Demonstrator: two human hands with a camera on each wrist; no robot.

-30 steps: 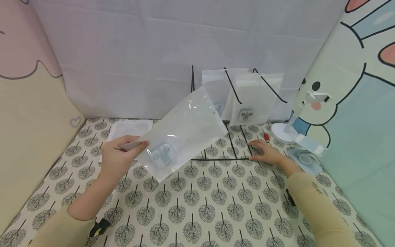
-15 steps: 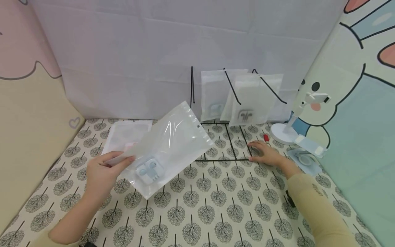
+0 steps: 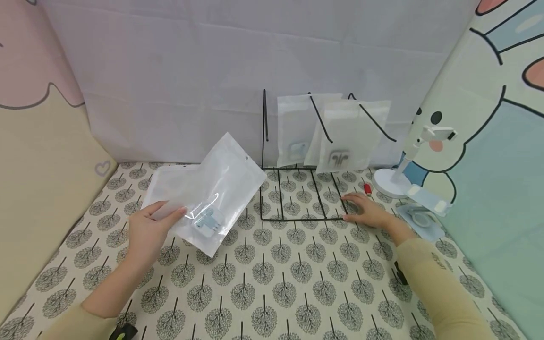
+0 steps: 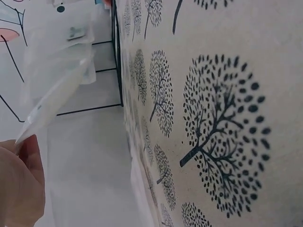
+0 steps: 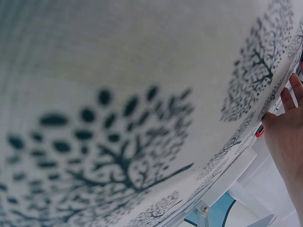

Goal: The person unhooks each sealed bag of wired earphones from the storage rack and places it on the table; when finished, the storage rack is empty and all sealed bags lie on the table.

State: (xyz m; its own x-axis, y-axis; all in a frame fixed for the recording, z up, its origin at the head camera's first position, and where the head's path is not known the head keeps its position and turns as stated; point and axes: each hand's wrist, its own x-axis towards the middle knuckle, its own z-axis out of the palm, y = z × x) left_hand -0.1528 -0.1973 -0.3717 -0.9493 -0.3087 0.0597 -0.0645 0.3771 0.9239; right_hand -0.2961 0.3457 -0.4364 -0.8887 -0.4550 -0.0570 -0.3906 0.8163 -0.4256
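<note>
My left hand [image 3: 148, 229] pinches a translucent white zip bag [image 3: 225, 184] by its lower left edge, thumb in front. White earphones in a clear case [image 3: 208, 222] show through the bag's lower part. The bag tilts up to the right, its punched hanging hole at the far end. In the left wrist view, the bag [image 4: 57, 97] is seen nearly edge-on, rising from the fingers. My right hand [image 3: 365, 210] rests at the right front corner of a black wire rack [image 3: 293, 220], thumb and fingertips touching its base. In the right wrist view, those fingers [image 5: 288, 99] are spread.
Similar bags hang from the rack's middle and right hooks, the front bag [image 3: 354, 137] holding earphones. The left hook [image 3: 266, 118] is bare. Another white bag [image 3: 163, 182] lies at the back left. A red item [image 3: 367, 189] and white phone stand [image 3: 393, 182] stand right of the rack.
My left hand has drawn the bag leftward, away from the rack's hooks; it dipped toward me, then rose slightly. The right hand has stayed at the rack's corner.
</note>
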